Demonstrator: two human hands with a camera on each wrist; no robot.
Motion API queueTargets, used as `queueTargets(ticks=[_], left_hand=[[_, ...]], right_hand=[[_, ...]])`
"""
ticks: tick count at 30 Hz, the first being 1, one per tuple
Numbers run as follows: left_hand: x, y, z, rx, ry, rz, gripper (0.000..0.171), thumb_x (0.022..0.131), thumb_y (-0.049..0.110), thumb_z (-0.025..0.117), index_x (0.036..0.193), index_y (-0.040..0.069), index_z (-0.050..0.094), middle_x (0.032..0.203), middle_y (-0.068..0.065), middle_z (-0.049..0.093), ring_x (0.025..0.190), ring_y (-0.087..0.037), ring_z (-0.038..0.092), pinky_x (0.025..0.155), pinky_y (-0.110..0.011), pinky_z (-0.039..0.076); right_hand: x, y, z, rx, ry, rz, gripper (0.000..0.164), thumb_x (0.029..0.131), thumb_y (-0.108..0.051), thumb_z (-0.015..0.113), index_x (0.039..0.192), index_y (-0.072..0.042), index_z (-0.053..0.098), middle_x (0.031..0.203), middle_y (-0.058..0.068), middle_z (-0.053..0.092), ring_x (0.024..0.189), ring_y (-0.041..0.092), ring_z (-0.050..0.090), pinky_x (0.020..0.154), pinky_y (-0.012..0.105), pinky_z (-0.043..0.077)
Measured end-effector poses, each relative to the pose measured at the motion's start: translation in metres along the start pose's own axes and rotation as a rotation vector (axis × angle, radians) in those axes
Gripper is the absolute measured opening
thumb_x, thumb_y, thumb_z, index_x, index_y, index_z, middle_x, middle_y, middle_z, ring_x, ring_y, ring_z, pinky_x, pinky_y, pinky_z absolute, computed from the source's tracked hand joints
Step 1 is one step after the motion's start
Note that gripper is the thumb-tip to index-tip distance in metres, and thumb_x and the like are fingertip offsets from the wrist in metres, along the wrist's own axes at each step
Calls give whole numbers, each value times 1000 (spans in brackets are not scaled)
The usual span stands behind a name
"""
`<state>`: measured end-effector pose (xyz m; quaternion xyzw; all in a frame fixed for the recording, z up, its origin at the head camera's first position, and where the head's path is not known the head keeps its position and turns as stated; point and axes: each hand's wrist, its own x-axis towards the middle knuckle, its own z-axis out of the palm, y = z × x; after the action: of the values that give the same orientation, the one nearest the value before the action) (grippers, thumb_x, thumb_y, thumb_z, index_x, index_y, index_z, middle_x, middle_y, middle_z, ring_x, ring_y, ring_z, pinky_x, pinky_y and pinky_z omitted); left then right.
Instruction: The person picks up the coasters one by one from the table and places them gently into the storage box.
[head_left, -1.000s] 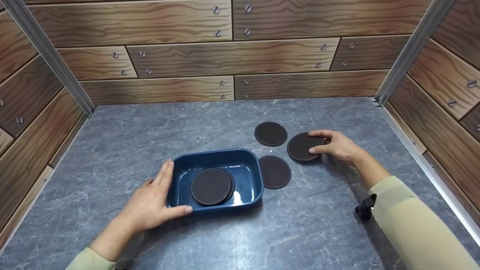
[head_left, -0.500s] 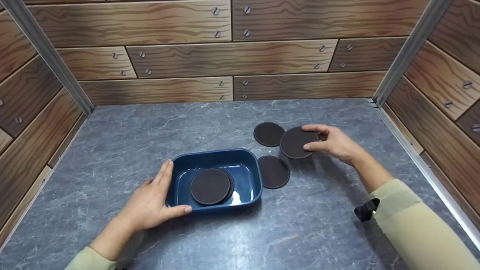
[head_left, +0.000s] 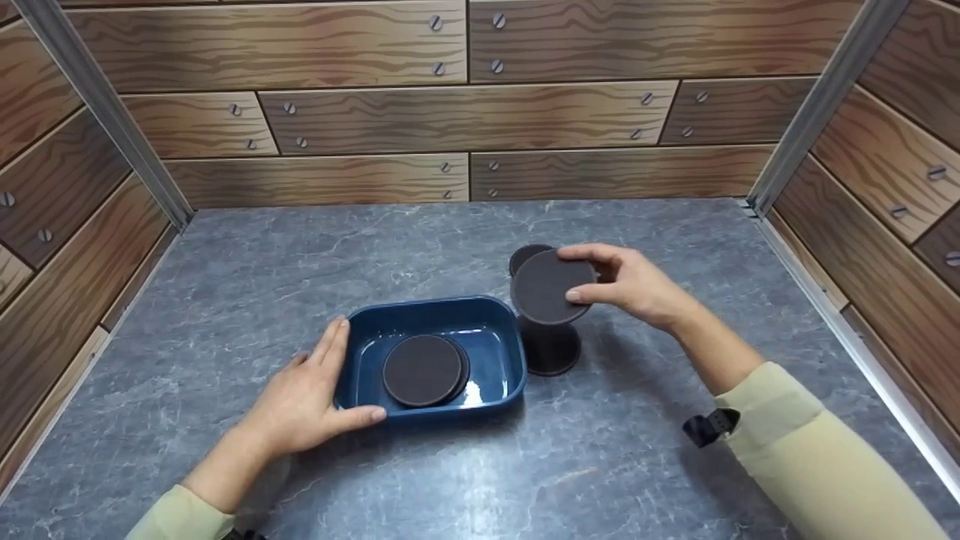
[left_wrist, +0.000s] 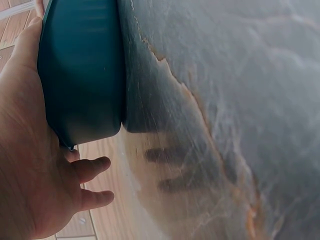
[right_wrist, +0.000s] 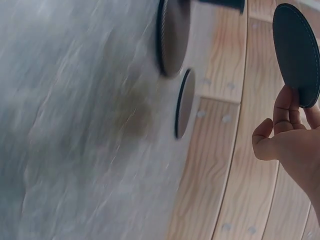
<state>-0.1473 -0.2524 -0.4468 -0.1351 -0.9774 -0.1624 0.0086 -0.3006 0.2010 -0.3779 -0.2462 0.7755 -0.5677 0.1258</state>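
A dark brown round coaster [head_left: 551,289] is pinched in my right hand [head_left: 634,289], raised above the table in the head view. The right wrist view shows this coaster [right_wrist: 296,55] on edge between thumb and fingers. My left hand [head_left: 300,409] rests against the left end of a blue rectangular dish [head_left: 431,304], thumb along its near side and fingers at its left side. In the left wrist view, two fingertips [left_wrist: 97,199] hang free below the dish's rim. Inside the dish lies a small stack of coasters [head_left: 422,371], slightly offset.
Another coaster [head_left: 555,352] lies at the dish's right side, partly hidden. A farther coaster [head_left: 525,259] lies behind the held one. The grey marbled tabletop [head_left: 300,255] is bounded by wood-patterned walls [head_left: 375,120] and metal corner posts [head_left: 817,112].
My right hand has lifted the coaster off the table and carried it left towards the dish, over the two loose coasters. The left hand and the dish have stayed in place.
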Motion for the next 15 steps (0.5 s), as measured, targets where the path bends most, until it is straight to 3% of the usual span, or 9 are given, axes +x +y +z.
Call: queueTargets(ticks=[7, 15], left_hand=[[-1, -1, 0, 1, -1, 2, 130, 87, 82, 64, 169, -2, 10, 175, -24, 13, 137, -47, 54, 115, -70, 36], [-2, 1, -1, 3, 19, 24, 128, 87, 82, 64, 168, -4, 13, 173, -25, 17, 134, -49, 56, 112, -69, 40]], right_hand=[[6, -16, 29, -50, -62, -48, 61, 87, -9, 87, 144, -7, 66, 144, 14, 62, 111, 27, 66, 90, 27, 57], [12, -26, 58, -66, -137, -136, 63, 86, -8, 88, 145, -7, 65, 142, 14, 62, 110, 28, 67, 93, 28, 55]])
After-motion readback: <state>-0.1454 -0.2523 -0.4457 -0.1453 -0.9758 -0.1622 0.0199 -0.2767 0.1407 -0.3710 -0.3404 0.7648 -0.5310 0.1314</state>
